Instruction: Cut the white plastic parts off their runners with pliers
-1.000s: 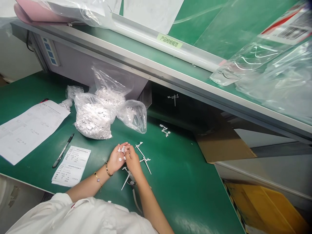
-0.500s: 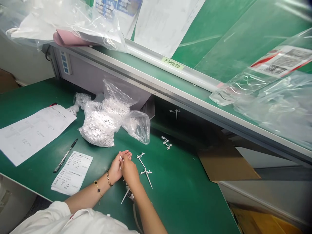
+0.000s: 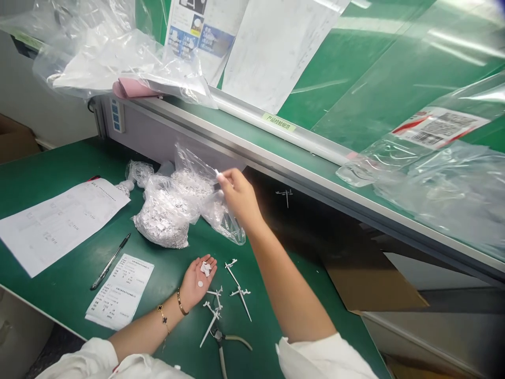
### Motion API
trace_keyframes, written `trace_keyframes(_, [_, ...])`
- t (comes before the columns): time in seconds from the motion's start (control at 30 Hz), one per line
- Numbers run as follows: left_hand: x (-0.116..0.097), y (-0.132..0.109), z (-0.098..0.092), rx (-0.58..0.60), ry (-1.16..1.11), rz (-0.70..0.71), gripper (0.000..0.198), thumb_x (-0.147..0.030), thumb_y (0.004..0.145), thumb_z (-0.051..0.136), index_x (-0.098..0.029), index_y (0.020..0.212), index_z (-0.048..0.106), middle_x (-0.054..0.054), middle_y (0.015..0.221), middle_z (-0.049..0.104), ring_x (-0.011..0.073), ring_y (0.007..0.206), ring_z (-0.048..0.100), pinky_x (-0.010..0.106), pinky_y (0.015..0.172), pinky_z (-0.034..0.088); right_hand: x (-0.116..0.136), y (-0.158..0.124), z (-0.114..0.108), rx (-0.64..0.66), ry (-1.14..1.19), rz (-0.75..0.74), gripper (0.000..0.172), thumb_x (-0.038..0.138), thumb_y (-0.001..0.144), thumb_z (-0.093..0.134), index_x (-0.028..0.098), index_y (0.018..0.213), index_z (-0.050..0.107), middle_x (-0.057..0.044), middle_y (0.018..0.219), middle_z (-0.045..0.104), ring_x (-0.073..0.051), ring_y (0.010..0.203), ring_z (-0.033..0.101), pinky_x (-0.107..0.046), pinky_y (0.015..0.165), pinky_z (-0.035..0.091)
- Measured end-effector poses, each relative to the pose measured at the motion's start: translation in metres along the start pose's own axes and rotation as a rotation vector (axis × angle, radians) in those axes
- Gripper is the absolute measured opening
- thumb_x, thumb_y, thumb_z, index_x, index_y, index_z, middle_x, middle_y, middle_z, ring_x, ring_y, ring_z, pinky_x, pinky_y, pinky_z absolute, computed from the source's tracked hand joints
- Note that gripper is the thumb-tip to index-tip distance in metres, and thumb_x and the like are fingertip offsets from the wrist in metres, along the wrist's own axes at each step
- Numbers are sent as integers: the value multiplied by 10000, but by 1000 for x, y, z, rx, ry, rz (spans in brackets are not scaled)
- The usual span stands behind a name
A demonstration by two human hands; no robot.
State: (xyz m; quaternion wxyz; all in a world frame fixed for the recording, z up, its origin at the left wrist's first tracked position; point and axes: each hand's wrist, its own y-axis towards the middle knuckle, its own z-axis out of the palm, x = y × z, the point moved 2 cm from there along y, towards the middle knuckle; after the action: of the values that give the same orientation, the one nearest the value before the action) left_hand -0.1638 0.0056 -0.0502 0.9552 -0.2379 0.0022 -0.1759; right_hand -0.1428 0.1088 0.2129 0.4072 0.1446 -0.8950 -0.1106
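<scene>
My left hand (image 3: 196, 281) lies palm up with cupped fingers over the table, holding several small white plastic parts (image 3: 205, 268); a round white disc (image 3: 200, 283) rests lower on the palm. My right hand (image 3: 239, 195) is raised near the mouth of a clear plastic bag (image 3: 224, 221), thumb and fingers pinched on a small white piece (image 3: 218, 172), its exact shape unclear. Beside my left hand lie white plastic sprues (image 3: 210, 321), with another sprue (image 3: 240, 292) to their right. A pair of nippers (image 3: 219, 337) sits below them, handles apart.
A bag full of white parts (image 3: 163, 216) stands at the back, with another bag (image 3: 189, 181) behind it. Printed slips (image 3: 122, 292), a pen (image 3: 110, 261) and a paper sheet (image 3: 59, 221) lie left. A shelf edge (image 3: 244, 139) overhangs the table; a cardboard box (image 3: 374, 284) is right.
My right hand has left my left hand and risen to the bags with a small white piece. My left palm now shows its parts, and the nippers have come into clear view.
</scene>
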Motion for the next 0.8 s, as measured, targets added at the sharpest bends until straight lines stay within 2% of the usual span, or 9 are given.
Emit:
trace_keyframes(0.07, [-1, 0, 2, 6, -4, 6, 195, -176, 874, 446, -75, 933, 602, 126, 913, 645, 193, 933, 634, 331, 906, 487, 11, 32, 2, -15, -204, -27, 165, 348, 882, 428, 202, 840, 491, -18, 780, 566, -163, 739, 537, -277, 702, 388])
trace_keyframes(0.17, [-4, 1, 4, 8, -20, 27, 184, -174, 870, 453, -91, 918, 610, 116, 903, 647, 188, 929, 634, 329, 902, 490, 10, 63, 14, 5, -363, 56, 126, 285, 876, 458, 177, 841, 512, -78, 810, 587, -213, 819, 540, -325, 748, 384])
trace_keyframes(0.23, [-4, 2, 5, 13, -28, 37, 177, -173, 867, 459, -100, 909, 614, 111, 898, 648, 182, 924, 635, 323, 898, 492, 4, 76, 21, 47, -301, 141, 120, 244, 845, 515, 168, 752, 518, -80, 761, 572, -205, 793, 532, -320, 732, 384])
trace_keyframes(0.33, [-3, 4, 4, 19, -26, 35, 174, -175, 860, 470, -99, 920, 615, 114, 902, 646, 181, 919, 638, 319, 894, 493, -7, 90, 26, 150, -142, 261, 228, 215, 805, 573, 169, 598, 491, -25, 572, 485, -143, 600, 480, -272, 601, 383])
trace_keyframes(0.43, [0, 4, 2, 14, -20, 21, 188, -181, 860, 471, -114, 964, 612, 109, 907, 649, 181, 915, 641, 324, 880, 503, -16, 102, 28, 211, -38, 339, 228, 203, 802, 578, 167, 591, 497, 34, 483, 395, -78, 441, 367, -217, 457, 334])
trace_keyframes(0.53, [1, 4, 3, -5, -19, 16, 188, -173, 862, 466, -124, 974, 609, 100, 897, 652, 177, 897, 648, 321, 862, 514, -25, 111, 32, 203, 47, 403, 202, 202, 823, 554, 170, 637, 484, 58, 496, 379, -49, 397, 327, -180, 398, 319])
trace_keyframes(0.63, [1, 3, 4, -24, -21, 22, 177, -165, 868, 453, -111, 926, 612, 105, 877, 653, 179, 876, 654, 318, 854, 519, -32, 117, 37, 174, 92, 447, 182, 192, 851, 505, 161, 677, 465, 43, 556, 428, -45, 409, 375, -182, 404, 369])
trace_keyframes(0.73, [1, 4, 4, -18, -19, 23, 173, -157, 863, 454, -109, 893, 617, 110, 876, 655, 182, 875, 655, 316, 855, 521, -34, 118, 40, 148, 106, 457, 158, 134, 877, 401, 116, 740, 477, 8, 667, 476, -41, 483, 465, -192, 495, 436])
trace_keyframes(0.8, [2, 6, 2, -9, -17, 23, 168, -148, 853, 465, -122, 902, 623, 107, 886, 658, 182, 889, 655, 315, 858, 521, -32, 117, 39, 134, 93, 438, 121, 120, 861, 410, 96, 776, 494, -19, 728, 496, -64, 561, 515, -220, 556, 467])
